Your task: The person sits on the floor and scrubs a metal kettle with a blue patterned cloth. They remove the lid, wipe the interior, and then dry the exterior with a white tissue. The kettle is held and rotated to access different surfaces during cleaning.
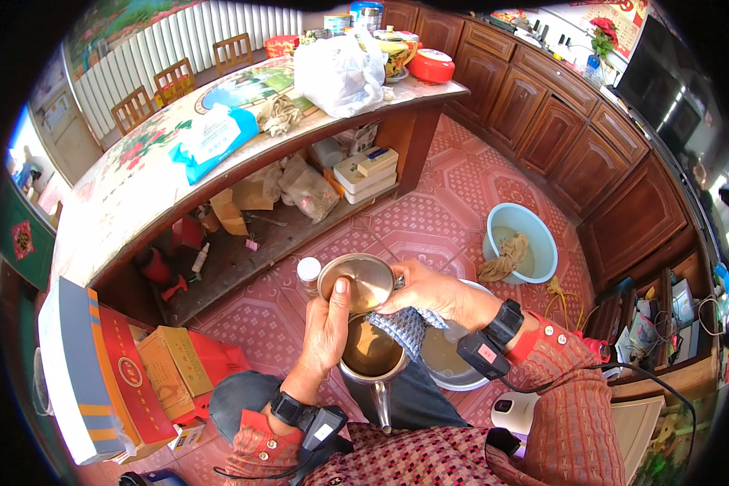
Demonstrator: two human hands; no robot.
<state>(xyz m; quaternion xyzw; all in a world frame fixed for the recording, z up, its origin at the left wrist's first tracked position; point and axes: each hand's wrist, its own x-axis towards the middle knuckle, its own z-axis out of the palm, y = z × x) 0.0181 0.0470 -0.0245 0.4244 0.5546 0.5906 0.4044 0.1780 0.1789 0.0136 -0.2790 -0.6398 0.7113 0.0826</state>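
My left hand (328, 325) grips the rim of a round metal lid (357, 280), its thumb on the lid's face. My right hand (422, 288) holds the lid's right edge together with a blue-grey knitted cloth (404, 328), which hangs over the rim of a metal kettle (372, 352). The kettle stands open at my lap, its spout pointing toward me. Whether the lid is hinged to it I cannot tell. Behind the kettle on the right sits a basin of cloudy water (446, 358). A jar with a white cap (308, 270) is just left of the lid.
A light blue bucket (550, 243) with water and a brown cloth (509, 255) stands on the tiled floor at the right. Boxes (173, 364) are stacked at the left. A long table (106, 225) with an open lower shelf runs ahead; wooden cabinets (553, 130) line the far right.
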